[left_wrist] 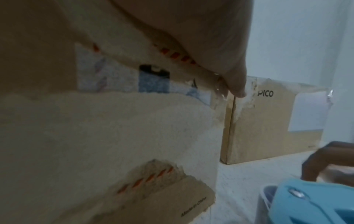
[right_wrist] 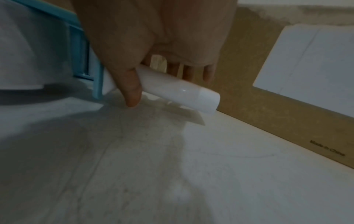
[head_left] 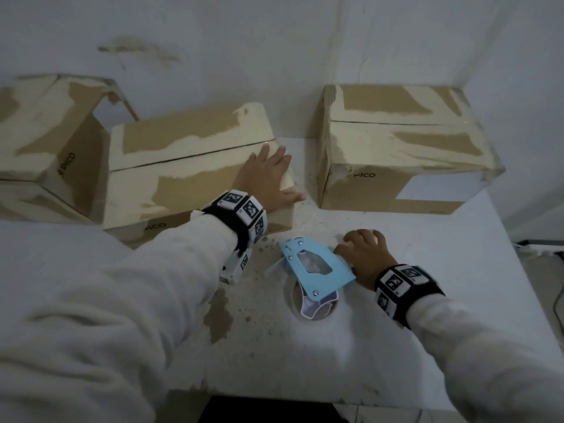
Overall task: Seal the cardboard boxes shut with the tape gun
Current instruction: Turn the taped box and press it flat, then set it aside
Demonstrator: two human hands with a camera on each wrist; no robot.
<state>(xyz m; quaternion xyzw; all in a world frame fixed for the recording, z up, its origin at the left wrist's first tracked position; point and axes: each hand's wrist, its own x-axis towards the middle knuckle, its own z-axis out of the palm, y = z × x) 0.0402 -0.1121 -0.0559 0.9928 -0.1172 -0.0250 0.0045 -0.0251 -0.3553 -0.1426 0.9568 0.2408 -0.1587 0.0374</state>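
Observation:
Three worn cardboard boxes stand on the white table (head_left: pixel 396 346). The middle box (head_left: pixel 189 166) has its flaps down, with a seam along the top. My left hand (head_left: pixel 268 175) lies flat on its right top corner, thumb down the side; the left wrist view shows that thumb (left_wrist: pixel 235 84) over the box's (left_wrist: pixel 114 128) edge. The blue tape gun (head_left: pixel 314 267) lies on the table in front of that box, its tape roll (head_left: pixel 314 303) toward me. My right hand (head_left: pixel 363 254) grips its white handle (right_wrist: pixel 172 89), thumb (right_wrist: pixel 132 91) on the near side, fingers behind.
The right box (head_left: pixel 396 148) stands closed behind my right hand. The left box (head_left: pixel 45 141) lies with its opening toward the middle box. A wall runs close behind all three. Brown stains (head_left: pixel 219 312) mark the table, and its front edge is near me.

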